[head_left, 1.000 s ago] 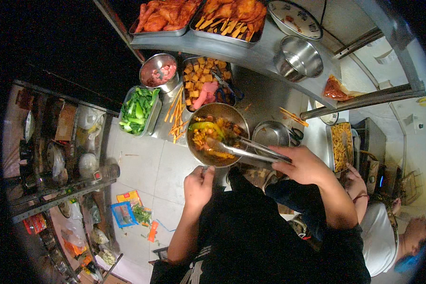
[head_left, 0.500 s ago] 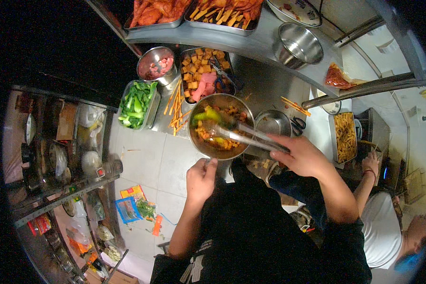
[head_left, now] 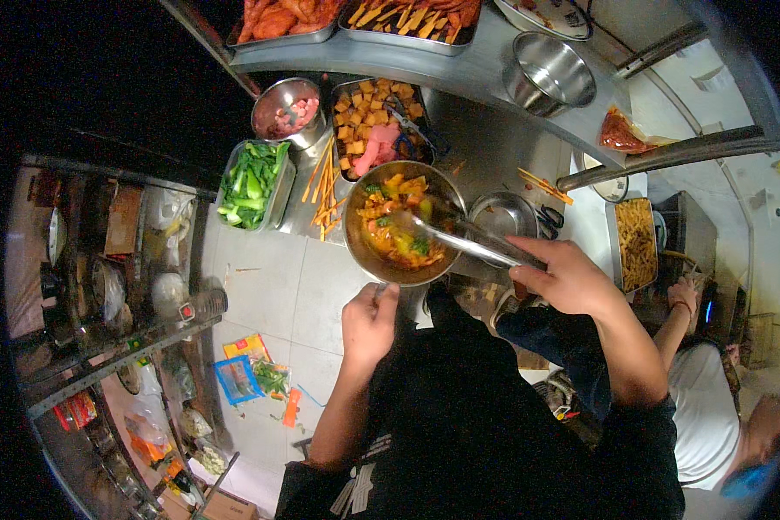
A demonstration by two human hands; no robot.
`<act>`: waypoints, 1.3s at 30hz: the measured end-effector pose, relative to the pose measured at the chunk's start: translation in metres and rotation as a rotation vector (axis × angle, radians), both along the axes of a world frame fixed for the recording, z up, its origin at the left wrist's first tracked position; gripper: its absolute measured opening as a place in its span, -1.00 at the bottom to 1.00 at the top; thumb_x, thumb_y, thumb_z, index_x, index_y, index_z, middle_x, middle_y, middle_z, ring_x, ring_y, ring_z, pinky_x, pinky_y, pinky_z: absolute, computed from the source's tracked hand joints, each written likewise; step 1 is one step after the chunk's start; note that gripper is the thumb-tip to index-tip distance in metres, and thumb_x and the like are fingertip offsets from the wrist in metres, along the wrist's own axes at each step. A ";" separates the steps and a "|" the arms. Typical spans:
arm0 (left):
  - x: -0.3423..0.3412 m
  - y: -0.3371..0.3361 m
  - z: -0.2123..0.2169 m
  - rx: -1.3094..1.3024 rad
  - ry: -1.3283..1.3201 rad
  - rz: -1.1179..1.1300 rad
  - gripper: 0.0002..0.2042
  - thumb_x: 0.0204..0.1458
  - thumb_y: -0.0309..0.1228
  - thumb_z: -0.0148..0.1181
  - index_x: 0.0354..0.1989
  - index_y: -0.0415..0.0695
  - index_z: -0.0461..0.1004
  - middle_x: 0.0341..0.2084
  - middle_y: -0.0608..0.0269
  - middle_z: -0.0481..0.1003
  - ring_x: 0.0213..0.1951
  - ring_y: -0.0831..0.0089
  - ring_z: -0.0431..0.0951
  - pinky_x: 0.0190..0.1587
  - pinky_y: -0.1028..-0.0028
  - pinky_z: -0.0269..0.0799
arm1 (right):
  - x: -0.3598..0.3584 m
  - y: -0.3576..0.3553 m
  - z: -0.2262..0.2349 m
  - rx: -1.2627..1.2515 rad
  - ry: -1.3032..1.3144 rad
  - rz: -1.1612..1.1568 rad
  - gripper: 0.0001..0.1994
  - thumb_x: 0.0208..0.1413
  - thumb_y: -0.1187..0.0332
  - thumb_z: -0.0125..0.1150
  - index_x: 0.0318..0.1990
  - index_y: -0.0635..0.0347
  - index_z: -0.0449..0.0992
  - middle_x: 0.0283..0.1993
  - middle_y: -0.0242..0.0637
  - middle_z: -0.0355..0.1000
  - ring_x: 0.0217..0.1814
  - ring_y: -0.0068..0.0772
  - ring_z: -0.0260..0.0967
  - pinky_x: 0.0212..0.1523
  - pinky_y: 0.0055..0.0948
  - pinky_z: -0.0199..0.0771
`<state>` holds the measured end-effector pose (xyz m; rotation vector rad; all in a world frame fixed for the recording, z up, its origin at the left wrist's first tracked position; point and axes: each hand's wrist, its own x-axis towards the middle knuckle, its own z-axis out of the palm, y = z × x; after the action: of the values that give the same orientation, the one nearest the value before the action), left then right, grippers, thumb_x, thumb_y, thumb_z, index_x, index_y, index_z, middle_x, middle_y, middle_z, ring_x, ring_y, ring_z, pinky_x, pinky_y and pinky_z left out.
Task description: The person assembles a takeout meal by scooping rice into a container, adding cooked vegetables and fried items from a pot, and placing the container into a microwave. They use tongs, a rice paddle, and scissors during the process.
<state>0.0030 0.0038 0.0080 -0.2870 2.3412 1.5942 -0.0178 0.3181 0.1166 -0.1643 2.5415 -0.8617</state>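
Observation:
My left hand (head_left: 369, 322) is closed on the near rim of a round metal mixing bowl (head_left: 361, 258), thumb on top. Inside the bowl lie glossy yellow-orange food pieces (head_left: 386, 208) with bits of green vegetable. My right hand (head_left: 568, 276) grips metal tongs (head_left: 464, 245) from the right, their tips down among the food and slightly blurred. Just beyond the bowl, orange-brown cubes (head_left: 353, 114) and pink slices (head_left: 374, 149) sit in a dark tray with scissors (head_left: 400, 111). An empty metal pan (head_left: 503, 212) stands right of the bowl.
Left of the bowl are bamboo skewers (head_left: 325, 195), leafy greens (head_left: 250, 186) in a plastic tub and a steel bowl (head_left: 269, 97) of pink pieces. A shelf (head_left: 390, 65) with food trays overhangs the back. A co-worker's hand (head_left: 683, 295) is at far right, near a tray of strips.
The tongs have turned over the food, which now spreads across more of the bowl. My right hand has shifted slightly right; my left hand keeps its hold on the rim.

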 end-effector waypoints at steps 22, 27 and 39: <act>-0.004 -0.002 -0.005 0.064 -0.071 0.011 -0.61 0.28 -0.17 0.16 -0.47 -0.24 0.41 -0.72 0.30 0.34 -0.65 0.57 0.27 -0.57 0.45 0.18 | 0.002 -0.021 0.031 0.352 0.277 0.350 -0.36 0.12 0.13 0.33 0.39 -0.16 0.33 -0.26 -0.09 0.45 -0.25 0.02 0.48 -0.30 -0.08 0.52; 0.002 -0.003 -0.008 -0.015 -0.056 -0.027 -0.57 0.27 -0.15 0.15 -0.46 -0.34 0.45 -0.71 0.00 0.42 -0.63 0.32 0.40 -0.48 0.27 0.34 | 0.005 -0.016 0.001 0.298 0.181 -0.008 -0.42 0.17 0.17 0.30 0.36 -0.13 0.36 -0.25 0.01 0.53 -0.32 0.05 0.53 -0.25 -0.08 0.56; 0.064 -0.049 -0.074 -0.026 -0.218 0.059 -0.59 0.28 -0.18 0.11 -0.43 -0.34 0.46 -0.69 0.11 0.43 -0.56 0.46 0.38 -0.46 0.32 0.34 | 0.068 -0.037 -0.101 0.068 0.155 0.054 -0.37 0.23 0.10 0.26 0.42 0.02 0.26 -0.18 -0.08 0.57 -0.22 0.00 0.56 -0.19 -0.12 0.57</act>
<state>0.0674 -0.0453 -0.0660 -0.5127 2.2065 1.4774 0.0507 0.2813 0.0158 -0.2865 2.6927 -0.7674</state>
